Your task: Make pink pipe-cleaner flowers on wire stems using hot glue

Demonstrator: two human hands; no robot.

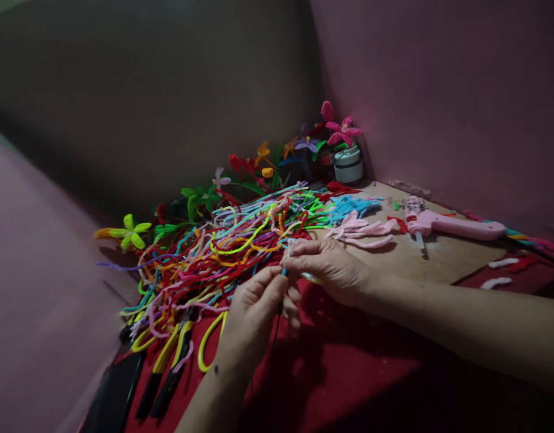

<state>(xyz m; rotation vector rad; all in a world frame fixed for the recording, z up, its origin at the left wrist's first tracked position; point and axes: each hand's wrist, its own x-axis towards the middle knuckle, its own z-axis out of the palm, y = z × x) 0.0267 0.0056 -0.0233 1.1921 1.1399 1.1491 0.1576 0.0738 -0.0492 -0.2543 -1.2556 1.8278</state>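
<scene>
Above the red cloth, my left hand [254, 310] pinches a thin dark stem [276, 332] that hangs down below the fingers. A bit of blue [284, 271] shows on it between my two hands. My right hand [333, 270] is closed at the upper end, its thumb and forefinger around a small whitish piece [290, 243]. Fingers cover much of where the piece and stem meet. Just beyond both hands lies a tangled heap of colourful pipe cleaners [250, 234]. Pale pink pipe-cleaner petals [360, 230] rest near my right hand.
A pink glue gun [461, 226] lies on a brown board [443, 255] at right. Yellow-and-black pliers [169, 361] and a black flat object [112, 391] lie at lower left. Yellow scissor handles [205, 343] sit beside my left wrist. Pipe-cleaner flowers [343, 130] line the back wall.
</scene>
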